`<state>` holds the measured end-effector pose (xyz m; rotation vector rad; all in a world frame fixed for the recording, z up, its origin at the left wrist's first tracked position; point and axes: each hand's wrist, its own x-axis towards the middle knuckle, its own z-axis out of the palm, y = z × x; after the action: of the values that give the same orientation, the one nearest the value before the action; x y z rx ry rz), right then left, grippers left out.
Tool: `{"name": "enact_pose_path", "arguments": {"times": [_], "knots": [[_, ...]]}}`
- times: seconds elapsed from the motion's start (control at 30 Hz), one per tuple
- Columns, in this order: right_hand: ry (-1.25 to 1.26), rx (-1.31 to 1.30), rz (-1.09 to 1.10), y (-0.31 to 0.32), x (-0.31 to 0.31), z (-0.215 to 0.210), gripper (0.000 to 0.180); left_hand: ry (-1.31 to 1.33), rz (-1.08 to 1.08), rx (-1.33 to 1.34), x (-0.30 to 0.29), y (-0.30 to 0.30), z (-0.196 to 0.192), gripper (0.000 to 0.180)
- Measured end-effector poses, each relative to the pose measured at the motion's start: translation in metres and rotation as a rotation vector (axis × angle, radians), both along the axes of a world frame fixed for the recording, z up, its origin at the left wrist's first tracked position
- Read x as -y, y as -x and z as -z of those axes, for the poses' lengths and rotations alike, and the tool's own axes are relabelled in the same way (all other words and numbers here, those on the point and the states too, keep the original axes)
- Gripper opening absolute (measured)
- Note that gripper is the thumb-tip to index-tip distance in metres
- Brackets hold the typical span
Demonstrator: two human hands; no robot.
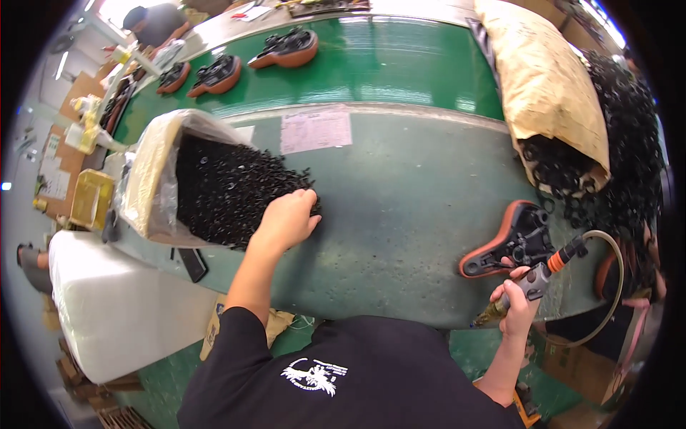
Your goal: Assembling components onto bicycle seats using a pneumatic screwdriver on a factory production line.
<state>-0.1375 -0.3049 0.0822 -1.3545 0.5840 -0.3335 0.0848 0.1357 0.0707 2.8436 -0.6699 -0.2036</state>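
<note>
the upturned bicycle saddle (525, 243) lies on the right of the worktop (386, 200), just beyond the right hand (520, 307) and well apart from the left hand (288, 217). its long axis runs aslant: narrow nose toward the near left, broad tail toward the far right. the right hand's grip is wrapped round a pneumatic screwdriver (534, 282), which lies on roughly the same slant, its tip aimed near-left, toward the body and away from the saddle, its hose (620, 286) curving off to the right. the fingers overlap the saddle's near edge in this view; whether they touch it, i cannot tell.

the left hand is at the right edge of the heap of small black parts (229, 186) spilling from a lined box (146, 179). its fingers are curled; whether its grip has caught a part is hidden. from there the saddle lies to the right and slightly nearer the body.
</note>
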Motion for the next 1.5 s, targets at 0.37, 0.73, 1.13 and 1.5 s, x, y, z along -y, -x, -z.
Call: {"name": "enact_pose_path", "arguments": {"times": [0.37,0.73,1.13,1.5], "knots": [[0.023,-0.109,-0.806,-0.061,-0.059,-0.008,0.020,0.236,-0.104,0.276,-0.001,0.026,0.051,0.017],[0.121,-0.159,-0.669,0.004,0.012,-0.041,0.027,0.607,-0.107,0.286,0.024,0.050,0.033,0.012],[-0.130,1.012,-0.522,-0.041,-0.073,-0.092,0.034,1.786,0.015,-1.561,0.146,0.123,0.005,0.022],[0.024,0.942,-0.567,-0.042,-0.066,-0.091,0.034,1.554,-0.073,-1.490,0.152,0.122,0.006,0.026]]}}
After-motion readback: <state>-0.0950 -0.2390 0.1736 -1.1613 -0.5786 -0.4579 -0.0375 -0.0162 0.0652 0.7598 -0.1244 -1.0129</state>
